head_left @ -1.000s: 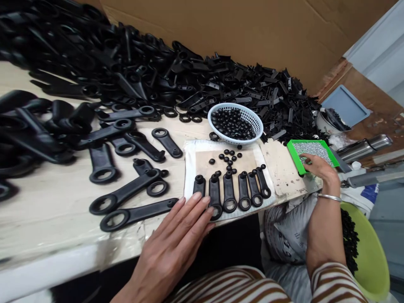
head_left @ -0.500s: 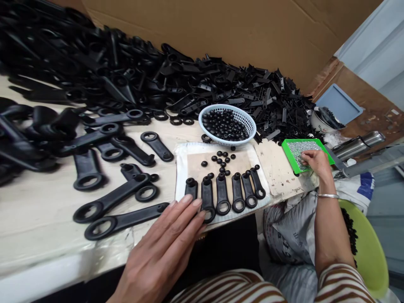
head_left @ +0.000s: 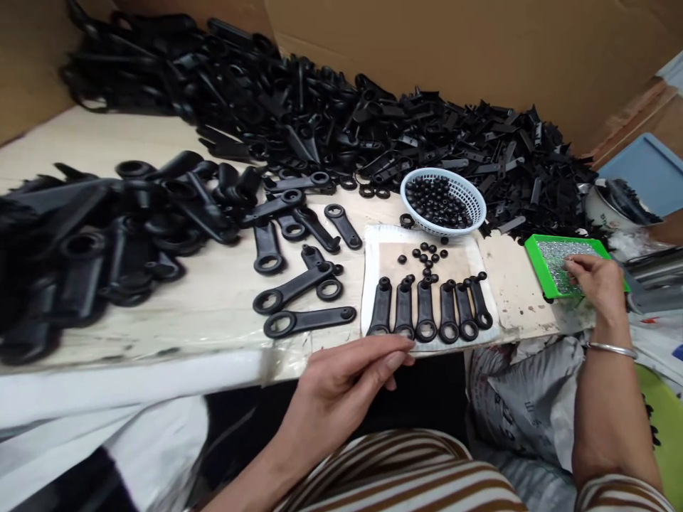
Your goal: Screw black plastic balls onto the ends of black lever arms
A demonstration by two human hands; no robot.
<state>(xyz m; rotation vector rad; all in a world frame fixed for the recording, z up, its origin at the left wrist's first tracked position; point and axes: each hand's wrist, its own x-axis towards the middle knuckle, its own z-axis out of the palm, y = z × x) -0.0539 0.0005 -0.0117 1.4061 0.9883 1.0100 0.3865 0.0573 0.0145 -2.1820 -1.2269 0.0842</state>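
Note:
My left hand [head_left: 346, 377] is at the table's front edge, palm inward. Its index finger is stretched out with the thumb just below, and no object shows in it. Its fingertips come near the ring ends of the black plastic handles [head_left: 425, 309], several of which stand in a row on a white-edged mat [head_left: 372, 249]. Small black knobs [head_left: 424, 247] lie loose behind that row. To the right, my right hand [head_left: 597, 281] pinches over a green tray [head_left: 541, 274] of tiny silvery metal pieces [head_left: 555, 252]; what its fingertips hold is too small to make out.
A pale blue basket [head_left: 477, 199] of black knobs stands behind the mat. More black handles [head_left: 309, 318] lie to the left, and a long heap of black parts [head_left: 320, 107] runs along the cardboard wall [head_left: 427, 50]. Sacks [head_left: 526, 398] and a lime-green basin [head_left: 666, 427] sit below at right.
The view has swung left. My left hand has drawn back from the nearest handles to the table edge and turned on its side. My right hand stays over the green tray, fingers still pinched.

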